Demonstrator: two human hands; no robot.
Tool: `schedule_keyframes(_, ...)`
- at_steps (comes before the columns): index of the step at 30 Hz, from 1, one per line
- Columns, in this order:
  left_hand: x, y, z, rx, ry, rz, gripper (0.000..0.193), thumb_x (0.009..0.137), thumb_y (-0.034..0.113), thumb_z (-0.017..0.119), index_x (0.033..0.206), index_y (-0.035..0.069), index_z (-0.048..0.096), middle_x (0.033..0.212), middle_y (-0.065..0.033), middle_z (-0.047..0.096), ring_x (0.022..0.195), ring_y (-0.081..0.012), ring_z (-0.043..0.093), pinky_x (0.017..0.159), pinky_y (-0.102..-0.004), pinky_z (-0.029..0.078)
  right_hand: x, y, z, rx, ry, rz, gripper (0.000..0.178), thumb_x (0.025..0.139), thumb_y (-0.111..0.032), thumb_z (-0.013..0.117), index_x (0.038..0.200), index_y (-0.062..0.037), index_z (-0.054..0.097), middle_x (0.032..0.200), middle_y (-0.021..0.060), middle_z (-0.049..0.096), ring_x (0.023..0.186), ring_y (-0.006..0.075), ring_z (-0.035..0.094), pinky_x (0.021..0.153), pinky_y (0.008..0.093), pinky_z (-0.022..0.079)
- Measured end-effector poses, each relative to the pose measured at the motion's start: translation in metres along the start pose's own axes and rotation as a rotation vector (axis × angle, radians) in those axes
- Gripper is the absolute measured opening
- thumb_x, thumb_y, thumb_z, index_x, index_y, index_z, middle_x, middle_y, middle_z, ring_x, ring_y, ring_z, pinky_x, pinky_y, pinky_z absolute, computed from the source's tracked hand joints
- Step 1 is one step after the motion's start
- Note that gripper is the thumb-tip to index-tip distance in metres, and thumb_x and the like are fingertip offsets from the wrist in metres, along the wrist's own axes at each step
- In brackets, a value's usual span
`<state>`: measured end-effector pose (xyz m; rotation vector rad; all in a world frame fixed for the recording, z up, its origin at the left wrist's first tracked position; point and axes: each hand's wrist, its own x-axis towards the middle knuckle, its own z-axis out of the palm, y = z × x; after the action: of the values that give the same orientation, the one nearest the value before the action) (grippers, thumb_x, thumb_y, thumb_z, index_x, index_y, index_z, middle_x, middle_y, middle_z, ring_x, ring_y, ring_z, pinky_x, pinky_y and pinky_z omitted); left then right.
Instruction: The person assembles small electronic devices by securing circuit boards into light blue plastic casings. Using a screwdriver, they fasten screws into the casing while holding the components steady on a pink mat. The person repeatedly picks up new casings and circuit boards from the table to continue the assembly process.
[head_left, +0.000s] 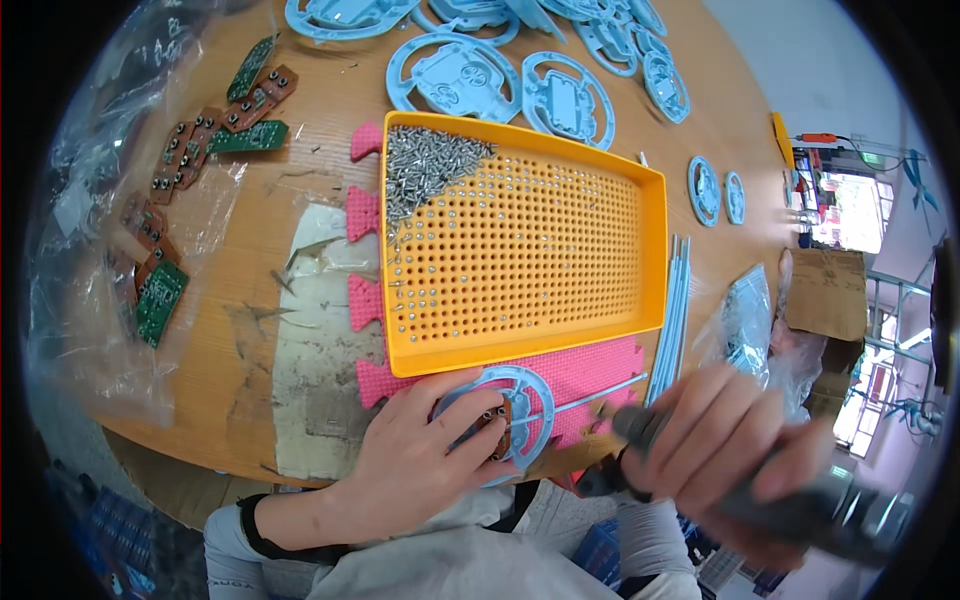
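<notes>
My left hand (405,465) presses its fingers on a light blue plastic steering-wheel-shaped part (541,400) at the table's near edge. Between those fingers a brown circuit board (497,420) shows inside the ring. A thin blue rod (600,396) reaches from the part toward the right. My right hand (715,440), smeared by motion, is wrapped round a dark grey power screwdriver (825,515). Its nose points left toward the wheel part, apart from it; the bit cannot be made out. Just beyond the part stands a yellow perforated tray (525,358), with loose screws (430,165) heaped in its far left corner.
Pink foam matting (600,375) lies under the tray. Blue rods (672,320) lie right of it. More blue wheel parts (455,78) cover the far side. Green circuit boards (160,305) and brown ones lie on plastic film at left. A cardboard box (825,295) stands right.
</notes>
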<state>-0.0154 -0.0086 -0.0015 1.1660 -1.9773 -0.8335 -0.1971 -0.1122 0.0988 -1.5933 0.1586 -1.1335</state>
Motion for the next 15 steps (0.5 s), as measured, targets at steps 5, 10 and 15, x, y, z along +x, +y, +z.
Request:
schedule_keyframes(5,0.002,-0.002,0.003,-0.001,0.033,0.024,0.031,0.071,0.028,0.076,0.094,0.009,0.068,0.113,-0.0003,0.056,0.109,-0.0243,0.050,0.082,-0.0381,0.042,0.029,0.043,-0.038,-0.206,0.249,-0.129,0.073,0.086,-0.070,0.043,0.114,-0.0032,0.053,0.058,0.0027,0.049,0.045,0.0128,0.046,0.044,0.0268,0.038)
schedule_keyframes(10,0.001,-0.002,0.007,0.023,0.057,0.047,0.029,0.071,0.026,0.076,0.093,0.009,0.068,0.112,-0.0004,0.058,0.107,-0.0242,0.050,0.080,-0.0381,0.043,0.040,0.069,-0.053,-0.241,0.427,0.036,0.074,0.082,-0.073,0.047,0.108,-0.0034,0.049,0.057,0.0077,0.049,0.045,0.0175,0.048,0.043,0.0288,0.040)
schedule_keyframes(15,0.000,-0.004,0.005,0.010,0.061,0.027,0.028,0.071,0.025,0.076,0.093,0.009,0.068,0.111,-0.0001,0.058,0.106,-0.0239,0.051,0.080,-0.0380,0.044,0.042,0.079,-0.054,-0.284,0.405,0.143,0.071,0.082,-0.071,0.050,0.107,-0.0042,0.047,0.057,0.0074,0.050,0.046,0.0173,0.049,0.044,0.0284,0.042)
